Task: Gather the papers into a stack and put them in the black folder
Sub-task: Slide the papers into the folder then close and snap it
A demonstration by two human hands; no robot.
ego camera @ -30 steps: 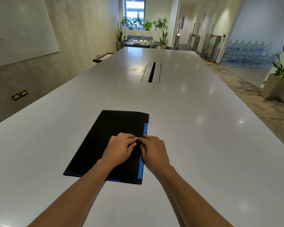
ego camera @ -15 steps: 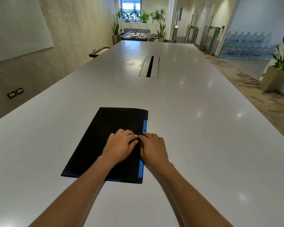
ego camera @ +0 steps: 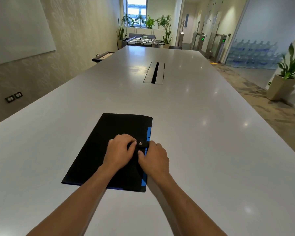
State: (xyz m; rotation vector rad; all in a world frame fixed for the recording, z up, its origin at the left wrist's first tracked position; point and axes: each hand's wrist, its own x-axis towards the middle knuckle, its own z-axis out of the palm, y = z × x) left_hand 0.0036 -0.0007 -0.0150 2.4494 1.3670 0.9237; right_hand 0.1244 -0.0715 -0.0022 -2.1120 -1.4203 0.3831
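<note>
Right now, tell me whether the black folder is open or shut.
Shut: the black folder lies flat, its strap across the edge, snap showing. Fastened? Cannot tell.

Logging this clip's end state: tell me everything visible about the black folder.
The black folder lies flat and closed on the white table, its long side angled away to the right. It looks like matte plastic. A blue edge shows along its right side and near corner. A black strap with a silver snap button crosses that right edge. The left hand rests on the cover beside the snap; the right hand touches the strap at the edge. No papers are visible.
</note>
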